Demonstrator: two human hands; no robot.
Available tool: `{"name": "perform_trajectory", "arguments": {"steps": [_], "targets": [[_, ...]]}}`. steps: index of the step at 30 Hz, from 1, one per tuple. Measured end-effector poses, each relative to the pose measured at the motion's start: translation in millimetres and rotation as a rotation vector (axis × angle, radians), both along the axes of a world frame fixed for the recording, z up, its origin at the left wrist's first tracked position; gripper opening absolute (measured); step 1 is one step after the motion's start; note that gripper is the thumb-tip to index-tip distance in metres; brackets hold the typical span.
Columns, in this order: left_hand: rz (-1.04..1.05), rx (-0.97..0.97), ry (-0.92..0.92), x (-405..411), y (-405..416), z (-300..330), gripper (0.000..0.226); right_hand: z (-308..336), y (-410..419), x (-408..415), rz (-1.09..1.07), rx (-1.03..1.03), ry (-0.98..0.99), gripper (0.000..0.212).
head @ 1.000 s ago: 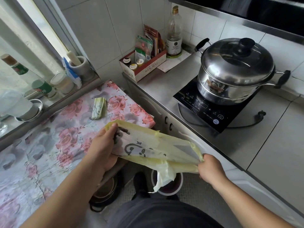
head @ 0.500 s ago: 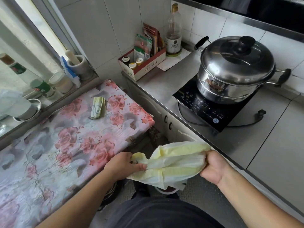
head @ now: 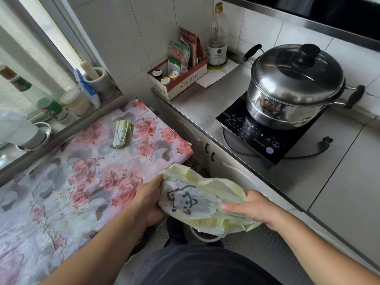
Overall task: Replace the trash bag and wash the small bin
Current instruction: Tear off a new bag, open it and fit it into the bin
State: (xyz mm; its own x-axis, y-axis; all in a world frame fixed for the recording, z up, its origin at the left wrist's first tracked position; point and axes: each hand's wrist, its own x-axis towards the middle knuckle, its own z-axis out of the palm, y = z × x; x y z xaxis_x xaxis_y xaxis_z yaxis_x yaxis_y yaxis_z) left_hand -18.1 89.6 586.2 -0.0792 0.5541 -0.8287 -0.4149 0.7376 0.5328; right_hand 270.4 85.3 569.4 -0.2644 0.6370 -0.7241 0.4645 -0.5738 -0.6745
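Kitchen corner, head view: a floral-covered table (head: 61, 192) meets a steel counter (head: 308, 182) bearing a lidded pot (head: 296, 83). Between them a left hand (head: 147, 199) and right hand (head: 254, 207), fingers curled, grip opposite ends of a pale yellow trash bag (head: 197, 200), stretched crosswise. Directly beneath, the small bin (head: 202, 236) shows only its rim; contents hidden. A folded spare bag (head: 122, 133) lies on the table.
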Motion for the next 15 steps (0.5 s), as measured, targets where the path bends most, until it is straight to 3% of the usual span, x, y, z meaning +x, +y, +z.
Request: {"name": "perform_trajectory", "arguments": {"steps": [4, 8, 10, 13, 15], "targets": [[-0.181, 0.052, -0.243, 1.4, -4.4, 13.7, 0.05, -7.5, -0.6, -11.0, -0.101, 0.073, -0.154, 0.042], [-0.41, 0.192, -0.168, -4.5, -7.4, 21.7, 0.052, -19.0, -1.3, -9.5, -0.266, -0.006, -0.131, 0.016], [-0.65, 0.218, 0.066, -9.2, -8.3, 24.9, 0.064, -26.0, 0.0, -4.9, -0.389, -0.019, -0.16, 0.01], [-1.123, 0.149, 0.756, -14.0, -8.4, 17.0, 0.073, -32.6, 2.9, 3.0, -0.556, -0.082, -0.096, 0.014], [-1.183, 0.103, 1.037, -16.5, -8.6, 6.2, 0.066, -33.4, 2.7, 6.0, -0.656, -0.182, 0.079, 0.024]]}}
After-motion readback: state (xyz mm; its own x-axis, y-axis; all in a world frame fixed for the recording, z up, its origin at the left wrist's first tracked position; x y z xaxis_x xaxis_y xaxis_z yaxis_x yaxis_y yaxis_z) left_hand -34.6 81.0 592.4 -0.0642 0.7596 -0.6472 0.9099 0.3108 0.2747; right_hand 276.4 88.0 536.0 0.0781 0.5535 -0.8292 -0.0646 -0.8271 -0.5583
